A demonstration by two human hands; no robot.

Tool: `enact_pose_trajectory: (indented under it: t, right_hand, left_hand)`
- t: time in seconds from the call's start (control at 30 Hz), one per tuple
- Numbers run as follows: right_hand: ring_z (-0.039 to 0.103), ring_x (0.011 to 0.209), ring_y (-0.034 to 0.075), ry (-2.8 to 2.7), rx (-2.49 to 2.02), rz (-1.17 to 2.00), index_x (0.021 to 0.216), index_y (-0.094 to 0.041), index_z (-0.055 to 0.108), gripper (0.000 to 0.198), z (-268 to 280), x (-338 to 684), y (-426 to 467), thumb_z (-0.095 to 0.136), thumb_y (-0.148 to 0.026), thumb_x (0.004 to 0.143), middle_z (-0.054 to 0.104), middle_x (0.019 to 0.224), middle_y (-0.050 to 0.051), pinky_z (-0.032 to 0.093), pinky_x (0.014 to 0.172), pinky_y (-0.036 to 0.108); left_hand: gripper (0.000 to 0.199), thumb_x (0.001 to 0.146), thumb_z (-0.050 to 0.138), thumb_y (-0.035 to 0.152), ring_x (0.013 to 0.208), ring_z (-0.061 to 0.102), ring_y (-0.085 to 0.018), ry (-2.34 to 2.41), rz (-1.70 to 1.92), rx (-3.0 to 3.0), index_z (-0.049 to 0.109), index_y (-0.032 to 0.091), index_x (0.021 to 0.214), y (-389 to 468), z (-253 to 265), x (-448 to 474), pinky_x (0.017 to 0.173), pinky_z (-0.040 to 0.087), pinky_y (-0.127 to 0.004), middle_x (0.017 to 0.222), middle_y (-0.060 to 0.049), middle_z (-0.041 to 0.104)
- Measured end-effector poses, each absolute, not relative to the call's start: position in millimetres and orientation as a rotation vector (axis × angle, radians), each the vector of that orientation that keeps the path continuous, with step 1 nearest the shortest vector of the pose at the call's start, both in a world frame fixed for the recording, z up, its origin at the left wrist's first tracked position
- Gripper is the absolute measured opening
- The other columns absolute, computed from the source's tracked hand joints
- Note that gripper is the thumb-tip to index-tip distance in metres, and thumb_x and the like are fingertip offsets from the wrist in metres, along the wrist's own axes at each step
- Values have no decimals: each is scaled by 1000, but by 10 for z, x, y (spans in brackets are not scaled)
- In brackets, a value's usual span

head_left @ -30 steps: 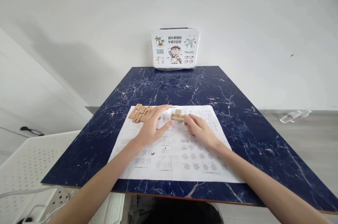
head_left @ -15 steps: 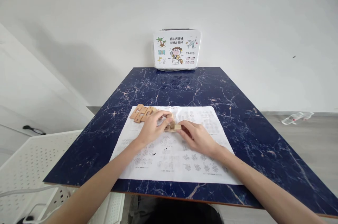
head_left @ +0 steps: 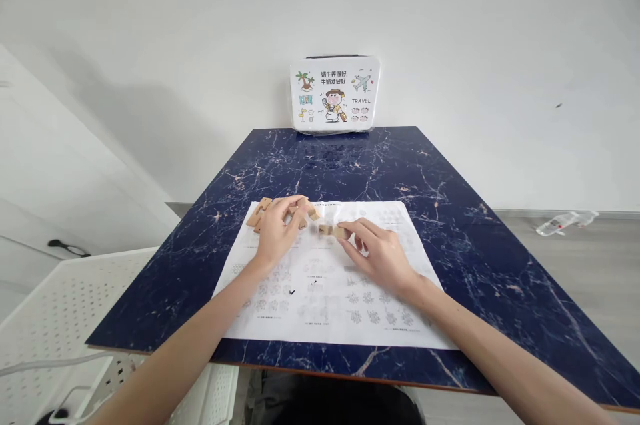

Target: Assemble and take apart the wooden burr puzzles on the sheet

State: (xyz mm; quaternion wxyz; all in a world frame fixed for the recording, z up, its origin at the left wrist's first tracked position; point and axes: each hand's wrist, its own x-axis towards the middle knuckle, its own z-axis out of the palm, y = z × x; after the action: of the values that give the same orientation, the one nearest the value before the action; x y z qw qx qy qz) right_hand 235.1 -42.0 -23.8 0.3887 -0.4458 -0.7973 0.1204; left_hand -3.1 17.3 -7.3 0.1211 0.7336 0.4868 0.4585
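My left hand [head_left: 280, 226] is over the upper left of the printed paper sheet [head_left: 320, 318], its thumb and fingers closed on a small wooden puzzle block [head_left: 305, 205]. Beside and partly under that hand lie several notched wooden puzzle pieces [head_left: 261, 210], some hidden by the fingers. Near the sheet's upper middle, my right hand [head_left: 377, 253] pinches the right end of a short notched wooden puzzle piece [head_left: 326, 230]. Space shows between the two hands.
The sheet lies on a blue marble-patterned table [head_left: 330, 171]. A white case with cartoon prints [head_left: 335, 95] stands at the table's back edge against the wall. A perforated white shelf [head_left: 60, 298] is at left, and a plastic bottle [head_left: 555, 223] lies on the floor at right.
My hands have moved apart. The left has gone left and slightly up with a wooden block, towards the loose pieces. The right has shifted little, still gripping a piece.
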Motion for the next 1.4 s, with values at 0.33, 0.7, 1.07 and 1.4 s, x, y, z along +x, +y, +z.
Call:
enact_pose_trajectory:
  t: [0.33,0.7,1.07,1.4]
  right_hand:
    - [63,71,20,-1965,-1387,159,125,-29,74,28,-332,2408,-297,54,-31,105,73,102,10,38,58,30]
    - [61,128,34,-2209,-1142,202,155,-27,53,49,-448,2355,-254,45,-22,107,69,140,12,54,104,57]
    - [46,150,31,-2373,-1041,223,171,-24,16,68,-519,2339,-262,35,-14,106,54,158,15,46,115,58]
    - [54,144,32,-2286,-1090,265,164,-24,33,59,-472,2304,-276,41,-19,106,60,153,16,48,114,59]
  left_hand:
    - [17,98,73,36,118,64,-28,1203,1094,2585,75,29,114,209,-143,-50,103,53,-50,114,-4,78]
    - [58,89,80,45,141,51,-35,1311,936,2605,54,24,137,152,-165,-9,116,44,-58,148,-14,57]
    - [50,99,66,52,141,55,-33,1192,733,2577,55,28,142,147,-210,30,117,45,-55,145,-11,63]
    - [28,105,60,37,143,50,-32,1254,757,2700,68,28,131,235,-214,-85,118,43,-58,148,-9,60]
